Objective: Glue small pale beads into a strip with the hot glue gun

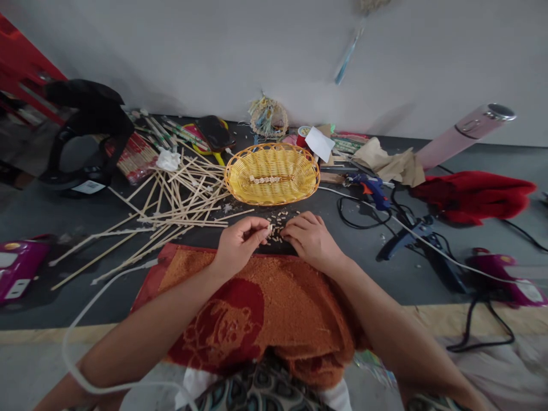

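My left hand pinches a short pale stick piece between thumb and fingertips. My right hand rests on the table close by, its fingers bent together beside the loose stick pieces; whatever is under its fingertips is hidden. Several of these cut pieces lie scattered between the two hands. Just beyond stands a yellow woven basket, and in it lies a narrow strip of joined pale pieces. An orange towel is spread over my lap and the table edge under my forearms.
To the left are long thin wooden sticks in a loose heap and a black headset-like item. At right lie a blue glue gun, dark blue pliers, cables, a red cloth and a pink bottle.
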Motion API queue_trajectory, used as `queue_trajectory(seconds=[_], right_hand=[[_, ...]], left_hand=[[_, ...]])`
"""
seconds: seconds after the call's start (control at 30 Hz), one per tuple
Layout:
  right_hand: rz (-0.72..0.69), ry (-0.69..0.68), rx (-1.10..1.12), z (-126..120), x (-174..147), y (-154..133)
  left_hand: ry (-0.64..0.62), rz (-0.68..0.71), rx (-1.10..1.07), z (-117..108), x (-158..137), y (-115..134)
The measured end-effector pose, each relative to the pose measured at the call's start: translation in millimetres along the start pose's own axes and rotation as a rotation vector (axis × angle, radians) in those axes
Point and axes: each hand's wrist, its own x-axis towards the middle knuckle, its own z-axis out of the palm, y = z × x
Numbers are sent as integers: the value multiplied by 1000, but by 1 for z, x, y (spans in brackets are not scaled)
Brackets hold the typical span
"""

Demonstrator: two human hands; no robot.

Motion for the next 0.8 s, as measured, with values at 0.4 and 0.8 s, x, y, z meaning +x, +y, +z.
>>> queue_trajectory(seconds=[0.4, 0.8], right_hand=[[-5, 325, 195, -7, 0, -10], [-44, 315, 202, -4, 1, -18]], left_hand=[[-60, 33, 40, -1, -2, -1], [-128, 83, 121, 0, -4, 3]])
